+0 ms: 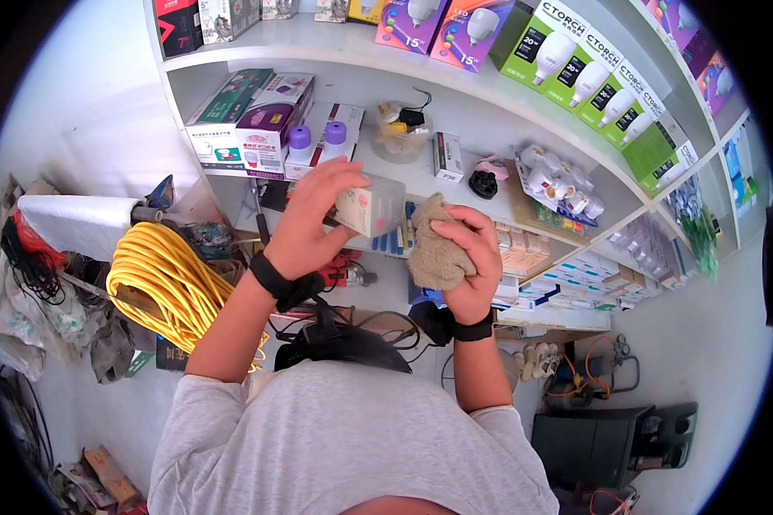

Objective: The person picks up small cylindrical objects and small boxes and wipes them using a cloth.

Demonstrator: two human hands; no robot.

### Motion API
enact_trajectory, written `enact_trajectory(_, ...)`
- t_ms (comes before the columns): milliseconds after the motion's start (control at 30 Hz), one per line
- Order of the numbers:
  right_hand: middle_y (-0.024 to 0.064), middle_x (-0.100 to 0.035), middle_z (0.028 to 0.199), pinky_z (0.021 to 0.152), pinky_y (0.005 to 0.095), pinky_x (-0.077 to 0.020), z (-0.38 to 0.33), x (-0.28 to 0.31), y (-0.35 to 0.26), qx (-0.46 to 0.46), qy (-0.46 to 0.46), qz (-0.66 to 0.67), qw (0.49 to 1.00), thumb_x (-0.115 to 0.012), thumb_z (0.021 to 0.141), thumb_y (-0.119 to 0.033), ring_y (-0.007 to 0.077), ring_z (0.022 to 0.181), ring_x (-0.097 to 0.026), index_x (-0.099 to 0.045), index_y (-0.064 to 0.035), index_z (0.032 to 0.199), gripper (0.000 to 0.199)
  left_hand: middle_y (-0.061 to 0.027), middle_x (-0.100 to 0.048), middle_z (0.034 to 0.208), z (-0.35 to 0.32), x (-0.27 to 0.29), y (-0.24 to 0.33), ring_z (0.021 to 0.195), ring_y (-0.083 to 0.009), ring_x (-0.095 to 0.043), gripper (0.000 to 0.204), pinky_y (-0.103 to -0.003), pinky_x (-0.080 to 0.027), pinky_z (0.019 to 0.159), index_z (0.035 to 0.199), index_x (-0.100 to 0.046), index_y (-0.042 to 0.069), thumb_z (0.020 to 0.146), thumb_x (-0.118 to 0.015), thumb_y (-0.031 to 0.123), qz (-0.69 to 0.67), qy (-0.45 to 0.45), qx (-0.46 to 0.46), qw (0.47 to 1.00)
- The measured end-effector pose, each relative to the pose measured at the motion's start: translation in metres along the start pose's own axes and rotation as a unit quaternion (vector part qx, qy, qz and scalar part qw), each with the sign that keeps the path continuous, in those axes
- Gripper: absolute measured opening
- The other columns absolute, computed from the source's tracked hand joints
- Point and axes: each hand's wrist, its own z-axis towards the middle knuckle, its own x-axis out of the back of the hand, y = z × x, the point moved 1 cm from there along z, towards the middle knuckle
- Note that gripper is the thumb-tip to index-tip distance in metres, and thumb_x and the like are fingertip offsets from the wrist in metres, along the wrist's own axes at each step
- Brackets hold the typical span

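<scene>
We find the left hand [305, 221] raised before the shelving, fingers curled over a small clear plastic box [371, 206] with a pale label, gripping it from the left side. The box is held in the air just below the edge of the middle shelf [455, 176]. The right hand [468, 253] is closed around a crumpled beige cloth [436, 253], which sits just right of the box and close to it; we cannot tell whether the two touch. Both wrists carry black bands.

Behind the hands, the middle shelf bears two purple-capped white bulbs [316, 142], boxed goods to their left, and a clear tub [397, 133] of small parts. The shelf above holds green lamp cartons [593, 77]. A coil of yellow cable [163, 279] hangs at lower left, well apart from the hands.
</scene>
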Motion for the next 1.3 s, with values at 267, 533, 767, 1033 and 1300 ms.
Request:
enact_trajectory(267,0.0128,-0.056,0.115,0.092,0.0375,-0.0403,0.006,0.011,0.007,0.034,-0.084,-0.146,0.985,-0.048,0.052,0.007,0.0333,0.105,-0.052,-0.065,-0.0063,0.104,0.057,-0.01,-0.055,0.12,0.021,0.013,0.009,0.123,-0.0311,-0.045,0.056,-0.045,-0.026,0.107,0.115,-0.05,0.009,0.062,-0.069,0.0,-0.026,-0.002,0.002,1.0)
enact_trajectory(533,0.0139,-0.058,0.114,0.09,0.0354,-0.0423,-0.024,0.03,0.025,-0.037,-0.053,-0.106,0.992,-0.052,0.06,0.008,0.0318,0.104,-0.054,-0.067,-0.0051,0.101,0.046,-0.013,-0.059,0.104,0.099,0.091,-0.037,0.093,-0.0222,-0.056,0.062,-0.033,-0.045,0.081,0.114,-0.049,0.001,0.064,-0.081,0.022,0.06,0.293,-0.02,0.954)
enact_trajectory(767,0.0137,-0.058,0.113,0.092,0.0352,-0.0416,-0.036,0.028,0.028,-0.058,-0.078,-0.113,0.989,-0.042,0.051,0.011,0.0316,0.105,-0.054,-0.067,-0.0053,0.1,0.058,-0.0185,-0.06,0.103,0.197,0.126,-0.089,0.088,-0.0216,-0.061,0.078,-0.033,-0.052,0.072,0.122,-0.036,-0.002,0.069,-0.08,0.034,-0.044,0.229,0.106,0.967)
enact_trajectory(1033,0.0138,-0.058,0.112,0.091,0.0336,-0.0425,-0.048,0.043,0.023,-0.08,-0.068,-0.14,0.985,-0.056,0.065,0.008,0.0287,0.105,-0.056,-0.067,-0.0043,0.099,0.038,-0.0266,-0.053,0.121,0.214,0.103,-0.15,0.115,-0.0352,-0.052,0.111,-0.037,-0.042,0.096,0.141,-0.018,0.002,0.06,-0.083,0.043,0.119,0.159,0.16,0.967)
enact_trajectory(1300,0.0131,-0.059,0.111,0.092,0.0354,-0.0415,-0.059,0.045,0.031,-0.115,-0.035,-0.129,0.984,-0.048,0.056,0.01,0.0314,0.104,-0.055,-0.067,-0.0044,0.098,0.048,-0.0174,-0.053,0.111,0.211,0.105,-0.137,0.103,-0.0257,-0.054,0.101,-0.035,-0.046,0.088,0.144,-0.017,0.007,0.066,-0.079,0.026,0.065,0.116,0.194,0.972)
